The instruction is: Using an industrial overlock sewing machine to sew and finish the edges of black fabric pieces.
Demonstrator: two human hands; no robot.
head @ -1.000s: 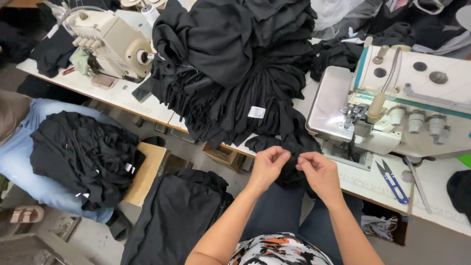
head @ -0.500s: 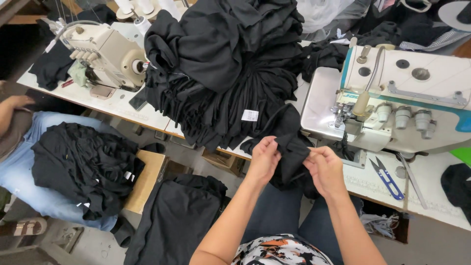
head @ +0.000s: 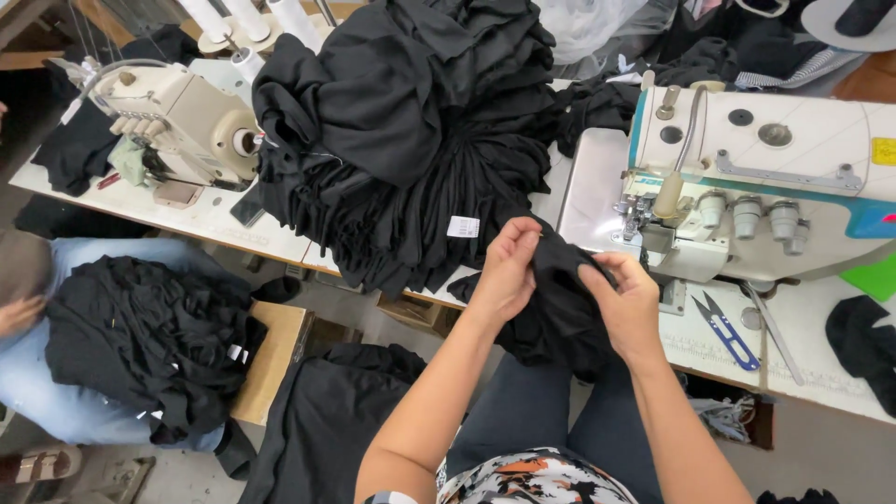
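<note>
While both hands pinch one black garment piece (head: 560, 317) just before the sewing machine (head: 747, 196), left hand (head: 509, 271) and right hand (head: 625, 303) clamped on its edge, nothing sits under the needle yet; a large black pile (head: 411, 140) waits on the bench (head: 821, 373).

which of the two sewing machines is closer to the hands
The white and teal sewing machine on the right, just beyond the right hand; the beige sewing machine sits far left, past the black fabric pile.

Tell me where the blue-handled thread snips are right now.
In the head view, the blue-handled thread snips lie on the white table at the right, just in front of the sewing machine and right of the right hand gripping the black fabric.
</note>
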